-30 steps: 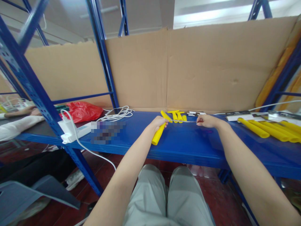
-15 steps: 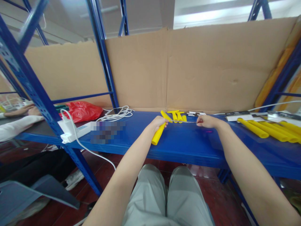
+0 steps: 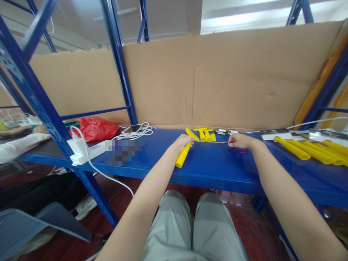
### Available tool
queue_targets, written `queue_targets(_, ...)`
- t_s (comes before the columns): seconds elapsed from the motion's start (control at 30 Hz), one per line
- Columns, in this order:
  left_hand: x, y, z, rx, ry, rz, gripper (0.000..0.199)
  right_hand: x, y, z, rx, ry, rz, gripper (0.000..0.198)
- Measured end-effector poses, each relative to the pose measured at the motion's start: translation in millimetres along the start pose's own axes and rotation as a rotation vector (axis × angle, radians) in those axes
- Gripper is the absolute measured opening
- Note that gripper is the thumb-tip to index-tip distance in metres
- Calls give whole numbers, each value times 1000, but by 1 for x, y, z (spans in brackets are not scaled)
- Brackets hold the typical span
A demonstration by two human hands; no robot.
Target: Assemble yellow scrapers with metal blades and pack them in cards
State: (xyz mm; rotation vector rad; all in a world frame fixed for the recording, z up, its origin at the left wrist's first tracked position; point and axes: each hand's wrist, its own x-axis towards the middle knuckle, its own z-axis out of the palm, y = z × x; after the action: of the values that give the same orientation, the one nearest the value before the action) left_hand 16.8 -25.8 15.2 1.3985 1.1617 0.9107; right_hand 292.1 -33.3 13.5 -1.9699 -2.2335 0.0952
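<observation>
My left hand is closed around a yellow tube, which slants over the blue shelf with its lower end toward me. A thin metal rod runs level between my two hands, its left end close to the tube at my left fingers. At its right end, my right hand pinches the rod. Just behind the rod lie several short yellow pieces, some of them T-shaped. Whether the rod's left tip is inside the tube cannot be made out.
Several yellow tubes and flat black-and-white packs lie at the right. To the left are a white power strip, coiled white cable and a red bag. A cardboard panel stands behind. Another person's sleeve shows far left.
My right hand has shifted very slightly to the right with the rod's end. My left hand and the yellow tube stay in place. The other person's arm at far left has moved slightly.
</observation>
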Motion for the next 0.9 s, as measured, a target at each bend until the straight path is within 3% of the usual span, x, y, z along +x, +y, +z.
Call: queue_targets(0.9,7,-6,-1,24,-20,31,23,-5,-9,-4,-4,16,10,16)
